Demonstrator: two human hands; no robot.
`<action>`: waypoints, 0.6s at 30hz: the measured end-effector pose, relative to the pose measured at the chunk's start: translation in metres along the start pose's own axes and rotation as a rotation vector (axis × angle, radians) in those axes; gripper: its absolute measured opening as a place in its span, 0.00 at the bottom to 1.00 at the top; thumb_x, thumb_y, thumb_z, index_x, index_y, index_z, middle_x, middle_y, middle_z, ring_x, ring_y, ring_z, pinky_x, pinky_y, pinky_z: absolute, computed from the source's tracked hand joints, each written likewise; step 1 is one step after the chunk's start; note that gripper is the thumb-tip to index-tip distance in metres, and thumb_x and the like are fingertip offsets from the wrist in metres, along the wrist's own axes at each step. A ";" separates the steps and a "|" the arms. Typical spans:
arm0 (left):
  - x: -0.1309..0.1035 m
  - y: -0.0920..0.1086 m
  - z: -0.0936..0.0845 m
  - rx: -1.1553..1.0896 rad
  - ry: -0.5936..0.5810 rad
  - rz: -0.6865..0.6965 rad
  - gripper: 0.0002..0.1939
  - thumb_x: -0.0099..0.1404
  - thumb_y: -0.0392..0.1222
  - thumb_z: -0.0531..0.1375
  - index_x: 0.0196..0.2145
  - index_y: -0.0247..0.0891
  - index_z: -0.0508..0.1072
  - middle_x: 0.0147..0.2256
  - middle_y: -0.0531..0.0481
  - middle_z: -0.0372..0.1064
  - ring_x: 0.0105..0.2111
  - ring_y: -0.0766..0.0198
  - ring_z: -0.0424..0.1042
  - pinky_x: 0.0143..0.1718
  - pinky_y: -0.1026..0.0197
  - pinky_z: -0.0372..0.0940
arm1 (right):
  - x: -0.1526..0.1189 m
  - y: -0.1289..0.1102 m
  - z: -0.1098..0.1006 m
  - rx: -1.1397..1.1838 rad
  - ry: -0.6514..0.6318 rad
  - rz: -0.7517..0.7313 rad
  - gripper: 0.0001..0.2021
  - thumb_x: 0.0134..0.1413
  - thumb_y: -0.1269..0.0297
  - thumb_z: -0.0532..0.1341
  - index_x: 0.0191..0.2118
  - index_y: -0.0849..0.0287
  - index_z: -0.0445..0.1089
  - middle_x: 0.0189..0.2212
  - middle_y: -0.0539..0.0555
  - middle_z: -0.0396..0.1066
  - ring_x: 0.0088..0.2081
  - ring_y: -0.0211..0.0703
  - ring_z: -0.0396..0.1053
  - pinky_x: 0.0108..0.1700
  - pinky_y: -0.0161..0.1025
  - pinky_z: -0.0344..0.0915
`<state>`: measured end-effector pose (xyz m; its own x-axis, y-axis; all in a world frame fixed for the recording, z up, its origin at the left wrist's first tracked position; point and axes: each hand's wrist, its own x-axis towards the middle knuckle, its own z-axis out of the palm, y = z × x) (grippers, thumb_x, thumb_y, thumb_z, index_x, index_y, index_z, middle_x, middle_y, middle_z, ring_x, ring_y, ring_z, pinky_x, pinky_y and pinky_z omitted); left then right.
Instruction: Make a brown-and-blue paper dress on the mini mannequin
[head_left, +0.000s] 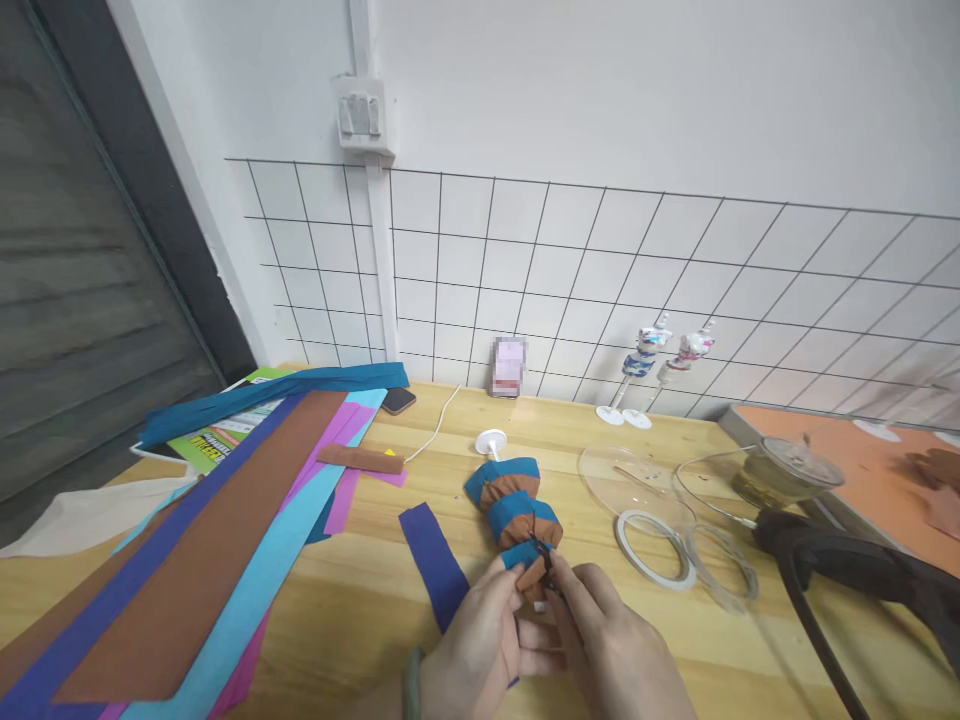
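Note:
A gathered blue and brown crepe-paper piece (525, 515) on a stand with a round white base (491, 441) lies at the centre, its base pointing away from me. My left hand (487, 635) pinches the near end of the paper between thumb and fingers. Beside it, my right hand (611, 630) is closed on a small dark tool (549, 568), whose tip touches the brown paper; its exact kind is hard to make out. Left of my hands lies a dark blue paper strip (435, 562), partly under the left hand.
Long coloured paper strips (225, 520) spread across the left. A phone (508, 367) leans on the wall near two decorated stands (639, 365). Tape rolls (655, 548), a clear disc (630, 485), a glass container (791, 470) and a black curved object (847, 570) are at the right.

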<state>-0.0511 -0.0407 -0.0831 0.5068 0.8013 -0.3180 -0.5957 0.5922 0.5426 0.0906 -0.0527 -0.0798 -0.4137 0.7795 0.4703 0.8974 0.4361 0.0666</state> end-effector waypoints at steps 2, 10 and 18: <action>0.000 0.000 0.000 0.007 0.000 0.003 0.11 0.62 0.48 0.54 0.38 0.40 0.66 0.37 0.47 0.68 0.28 0.59 0.74 0.39 0.51 0.64 | 0.000 0.000 0.002 0.016 0.009 -0.003 0.18 0.64 0.68 0.42 0.46 0.63 0.67 0.26 0.54 0.69 0.16 0.37 0.69 0.15 0.30 0.65; 0.001 -0.002 -0.002 0.006 0.012 -0.009 0.11 0.65 0.46 0.50 0.41 0.40 0.64 0.33 0.49 0.69 0.28 0.59 0.74 0.37 0.53 0.64 | -0.005 0.003 0.003 0.073 -0.006 0.011 0.18 0.60 0.76 0.43 0.48 0.61 0.65 0.28 0.54 0.70 0.20 0.38 0.72 0.19 0.29 0.68; -0.001 0.002 0.002 -0.008 0.000 -0.008 0.11 0.66 0.45 0.49 0.42 0.39 0.65 0.35 0.47 0.70 0.30 0.58 0.75 0.39 0.51 0.64 | -0.004 0.002 -0.001 0.234 -0.036 0.184 0.16 0.62 0.64 0.48 0.53 0.59 0.60 0.31 0.56 0.74 0.22 0.41 0.74 0.21 0.32 0.71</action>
<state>-0.0517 -0.0405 -0.0800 0.5116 0.7967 -0.3217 -0.5969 0.5989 0.5339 0.0940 -0.0557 -0.0804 -0.2565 0.8686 0.4239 0.8997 0.3748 -0.2237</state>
